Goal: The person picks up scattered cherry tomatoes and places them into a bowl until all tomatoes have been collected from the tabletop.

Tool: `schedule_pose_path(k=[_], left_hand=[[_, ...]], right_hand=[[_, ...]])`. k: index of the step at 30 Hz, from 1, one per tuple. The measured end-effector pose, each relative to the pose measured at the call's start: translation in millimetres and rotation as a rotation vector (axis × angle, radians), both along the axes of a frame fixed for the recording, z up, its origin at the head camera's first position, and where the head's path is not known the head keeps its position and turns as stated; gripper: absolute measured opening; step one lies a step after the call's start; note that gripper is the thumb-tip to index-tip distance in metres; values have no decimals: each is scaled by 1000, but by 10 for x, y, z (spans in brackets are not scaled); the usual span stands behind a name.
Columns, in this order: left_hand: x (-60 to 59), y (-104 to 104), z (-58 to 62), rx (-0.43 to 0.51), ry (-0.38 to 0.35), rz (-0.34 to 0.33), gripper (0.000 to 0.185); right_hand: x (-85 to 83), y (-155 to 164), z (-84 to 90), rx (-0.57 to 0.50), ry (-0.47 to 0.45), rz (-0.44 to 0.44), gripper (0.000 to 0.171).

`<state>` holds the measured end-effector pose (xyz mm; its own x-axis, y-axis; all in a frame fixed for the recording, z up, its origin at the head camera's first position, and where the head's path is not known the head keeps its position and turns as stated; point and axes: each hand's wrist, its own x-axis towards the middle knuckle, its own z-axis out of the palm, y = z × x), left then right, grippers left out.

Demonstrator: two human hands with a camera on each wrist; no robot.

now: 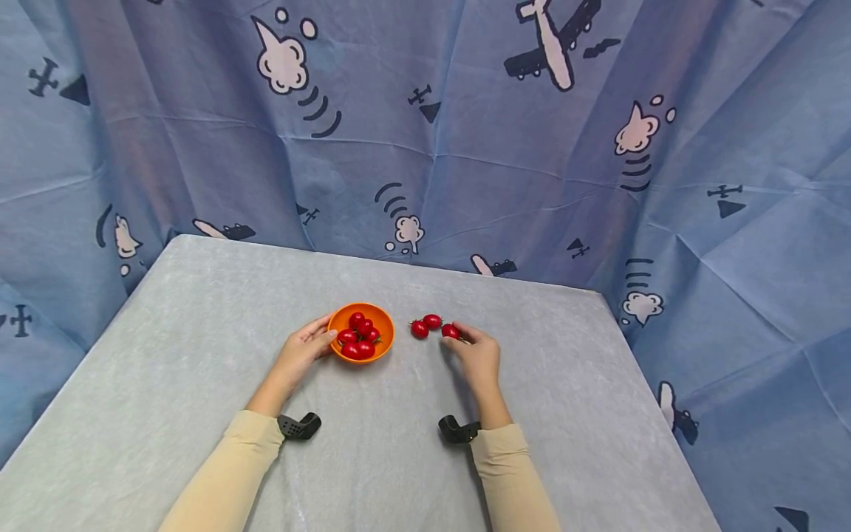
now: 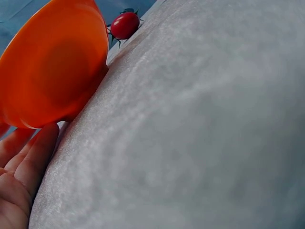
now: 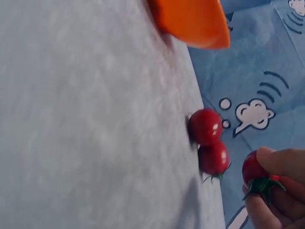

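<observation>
An orange bowl [image 1: 337, 319] with several red cherry tomatoes inside stands on the table, left of the middle. My left hand [image 1: 302, 349] grips its left side, thumb at the rim and fingers against the outer wall, also visible below the bowl [image 2: 57, 67] in the left wrist view. To the right, my right hand [image 1: 480, 356] pinches a cherry tomato [image 1: 450, 331] with a green calyx; the right wrist view shows this tomato [image 3: 253, 168] between thumb and fingers. Two more tomatoes lie close together between bowl and right hand, one [image 1: 419, 329] nearer the bowl, the other [image 1: 433, 321] slightly behind.
A light grey cloth covers the table [image 1: 199, 355]. Behind and beside it hangs a blue curtain [image 1: 465, 192] printed with planes and clouds. Each wrist wears a black device, one on the left [image 1: 301, 426] and one on the right [image 1: 459, 430].
</observation>
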<state>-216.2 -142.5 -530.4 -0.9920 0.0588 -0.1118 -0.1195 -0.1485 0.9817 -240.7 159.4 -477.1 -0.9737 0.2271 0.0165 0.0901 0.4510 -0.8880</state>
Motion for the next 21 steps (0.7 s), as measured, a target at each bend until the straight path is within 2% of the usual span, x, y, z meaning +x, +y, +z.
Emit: schedule_pose_path(k=[21], left_hand=[[6,6,10,-5,6,4,53]], right_hand=[[56,-432,124,-83,56,111,34]])
